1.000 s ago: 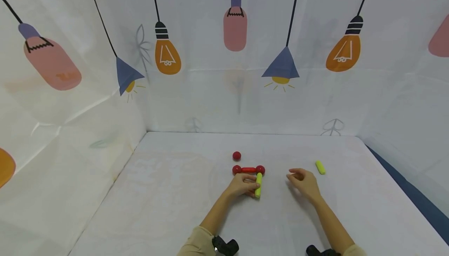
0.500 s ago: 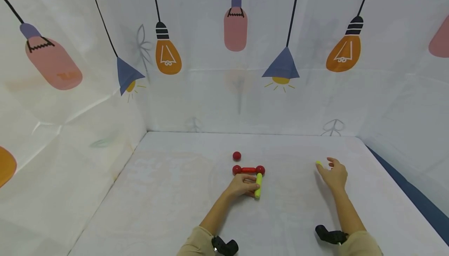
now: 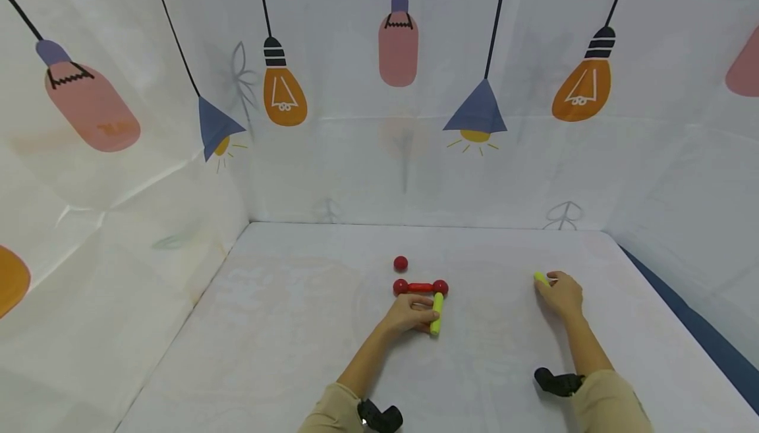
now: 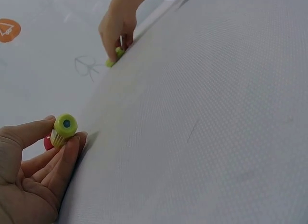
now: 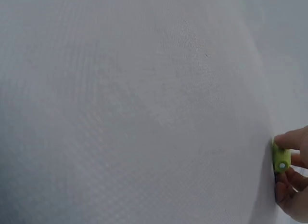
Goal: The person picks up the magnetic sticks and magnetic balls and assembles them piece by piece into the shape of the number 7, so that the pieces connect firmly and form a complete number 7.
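A short yellow-green toy building rod (image 3: 436, 323) lies between the thumb and fingers of my left hand (image 3: 406, 313). Its near end, with a blue dot, faces the left wrist view (image 4: 66, 124). The rod's far end meets a red ball (image 3: 440, 287), which a red rod (image 3: 420, 287) joins to another red ball (image 3: 400, 287). Farther right, my right hand (image 3: 564, 295) pinches a second yellow-green rod (image 3: 540, 279) at the tabletop. In the right wrist view, thumb and fingers sit on either side of that rod (image 5: 281, 159), its pale-dotted end showing.
A loose red ball (image 3: 400, 263) sits behind the joined pieces. The white table (image 3: 296, 327) runs back to a sheet wall (image 3: 356, 176) printed with lamps. A dark blue strip (image 3: 688, 324) shows past the table's right edge. Black wrist cameras (image 3: 379, 416) are on both forearms.
My right hand has moved right and away from me to the second yellow-green rod, and its fingers have closed on it. My left hand stays in place with its rod.
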Motion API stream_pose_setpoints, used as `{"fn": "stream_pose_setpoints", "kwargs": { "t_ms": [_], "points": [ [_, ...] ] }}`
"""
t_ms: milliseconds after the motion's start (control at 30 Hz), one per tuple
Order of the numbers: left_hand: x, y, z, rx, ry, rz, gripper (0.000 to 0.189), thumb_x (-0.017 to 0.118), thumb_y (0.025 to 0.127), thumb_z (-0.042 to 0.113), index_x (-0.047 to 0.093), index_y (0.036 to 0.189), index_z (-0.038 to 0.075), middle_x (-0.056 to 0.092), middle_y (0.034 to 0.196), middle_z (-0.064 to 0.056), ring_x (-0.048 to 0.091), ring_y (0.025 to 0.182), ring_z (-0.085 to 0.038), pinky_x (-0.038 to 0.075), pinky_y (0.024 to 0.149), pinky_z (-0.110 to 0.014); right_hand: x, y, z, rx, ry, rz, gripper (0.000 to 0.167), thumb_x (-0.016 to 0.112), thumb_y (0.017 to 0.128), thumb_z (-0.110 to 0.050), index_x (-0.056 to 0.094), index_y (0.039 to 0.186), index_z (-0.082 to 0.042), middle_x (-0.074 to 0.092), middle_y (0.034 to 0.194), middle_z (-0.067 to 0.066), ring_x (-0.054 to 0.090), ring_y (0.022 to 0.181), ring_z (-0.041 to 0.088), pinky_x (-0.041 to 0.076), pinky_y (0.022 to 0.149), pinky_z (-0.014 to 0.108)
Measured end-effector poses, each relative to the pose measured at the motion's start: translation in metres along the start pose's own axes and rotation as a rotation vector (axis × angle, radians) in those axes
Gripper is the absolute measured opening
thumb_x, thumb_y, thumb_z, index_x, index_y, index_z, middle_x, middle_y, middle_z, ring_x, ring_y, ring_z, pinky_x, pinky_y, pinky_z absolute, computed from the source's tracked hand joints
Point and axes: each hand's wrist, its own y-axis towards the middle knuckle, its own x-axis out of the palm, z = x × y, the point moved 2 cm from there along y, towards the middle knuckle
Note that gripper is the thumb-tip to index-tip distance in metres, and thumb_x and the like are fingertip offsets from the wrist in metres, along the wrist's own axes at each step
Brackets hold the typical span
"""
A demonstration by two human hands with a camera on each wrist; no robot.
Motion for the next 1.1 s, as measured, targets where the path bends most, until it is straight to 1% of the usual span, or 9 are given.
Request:
{"fn": "stream_pose_setpoints", "kwargs": {
  "t_ms": [200, 400, 500, 567, 633, 733, 800, 867, 1100],
  "points": [
    [0.0, -0.001, 0.001, -0.007, 0.006, 0.004, 0.033, 0.069, 0.082, 0.006, 0.062, 0.112, -0.008, 0.07, 0.091, -0.017, 0.066, 0.071, -0.016, 0.056, 0.063, -0.032, 0.0, 0.002, 0.0, -0.023, -0.02, -0.075, 0.048, 0.048, 0.089, -0.014, 0.044, 0.119, 0.023, 0.051, 0.109, 0.041, 0.049, 0.101, 0.053, 0.04, 0.086, 0.058],
    [0.0, -0.001, 0.002, -0.017, 0.01, 0.007, 0.033, 0.069, 0.083, 0.007, 0.062, 0.112, -0.007, 0.07, 0.092, -0.017, 0.067, 0.072, -0.017, 0.056, 0.064, -0.032, 0.0, 0.002, 0.0, 0.015, 0.031, -0.156, 0.05, 0.041, 0.09, -0.012, 0.038, 0.122, 0.025, 0.045, 0.115, 0.043, 0.045, 0.106, 0.053, 0.04, 0.09, 0.057],
    [0.0, -0.001, 0.001, -0.017, 0.003, 0.004, 0.033, 0.069, 0.083, 0.006, 0.062, 0.112, -0.007, 0.07, 0.092, -0.017, 0.066, 0.072, -0.017, 0.056, 0.064, -0.032, -0.002, 0.001, 0.001, 0.056, 0.109, -0.192, 0.053, 0.041, 0.09, -0.015, 0.036, 0.126, 0.023, 0.044, 0.118, 0.042, 0.046, 0.106, 0.051, 0.043, 0.088, 0.052],
    [0.0, 0.0, 0.0, -0.013, -0.001, 0.002, 0.033, 0.069, 0.082, 0.005, 0.062, 0.112, -0.008, 0.07, 0.092, -0.018, 0.066, 0.072, -0.017, 0.056, 0.063, -0.032, -0.003, -0.002, 0.0, 0.087, 0.176, -0.223, 0.056, 0.043, 0.091, -0.018, 0.035, 0.129, 0.022, 0.043, 0.122, 0.041, 0.049, 0.106, 0.047, 0.048, 0.084, 0.044],
    [-0.001, 0.0, 0.0, -0.011, -0.007, 0.0, 0.033, 0.069, 0.082, 0.005, 0.061, 0.111, -0.008, 0.07, 0.092, -0.018, 0.066, 0.072, -0.016, 0.056, 0.063, -0.033, -0.003, -0.005, -0.002, 0.121, 0.262, -0.264, 0.06, 0.046, 0.093, -0.022, 0.032, 0.131, 0.021, 0.04, 0.126, 0.041, 0.056, 0.099, 0.037, 0.051, 0.078, 0.033],
    [-0.001, 0.0, -0.001, -0.01, -0.002, -0.001, 0.033, 0.069, 0.083, 0.005, 0.061, 0.112, -0.008, 0.07, 0.092, -0.017, 0.066, 0.072, -0.016, 0.056, 0.064, -0.032, -0.001, -0.013, -0.006, 0.16, 0.382, -0.322, 0.065, 0.051, 0.094, -0.025, 0.029, 0.133, 0.023, 0.043, 0.125, 0.039, 0.061, 0.084, 0.015, 0.05, 0.07, 0.021],
    [-0.001, 0.0, -0.001, -0.013, 0.0, -0.001, 0.033, 0.069, 0.083, 0.006, 0.061, 0.112, -0.008, 0.07, 0.092, -0.017, 0.066, 0.072, -0.016, 0.056, 0.064, -0.032, 0.001, -0.019, -0.01, 0.176, 0.464, -0.354, 0.068, 0.054, 0.094, -0.024, 0.026, 0.133, 0.024, 0.047, 0.122, 0.037, 0.059, 0.077, 0.005, 0.051, 0.069, 0.019],
    [0.0, 0.0, -0.001, -0.012, 0.002, -0.003, 0.033, 0.069, 0.083, 0.006, 0.061, 0.112, -0.008, 0.07, 0.093, -0.017, 0.066, 0.073, -0.017, 0.056, 0.064, -0.033, 0.004, -0.024, -0.015, 0.188, 0.522, -0.374, 0.069, 0.056, 0.093, -0.022, 0.025, 0.133, 0.025, 0.053, 0.116, 0.031, 0.059, 0.075, 0.001, 0.051, 0.07, 0.019],
    [0.0, -0.002, 0.0, -0.006, 0.007, -0.009, 0.034, 0.068, 0.084, 0.006, 0.06, 0.114, -0.007, 0.07, 0.093, -0.017, 0.066, 0.072, -0.016, 0.056, 0.064, -0.033, 0.018, -0.039, -0.029, 0.174, 0.678, -0.431, 0.07, 0.059, 0.092, -0.016, 0.021, 0.132, 0.027, 0.062, 0.101, 0.01, 0.063, 0.077, 0.004, 0.053, 0.073, 0.023]
  ]
}}
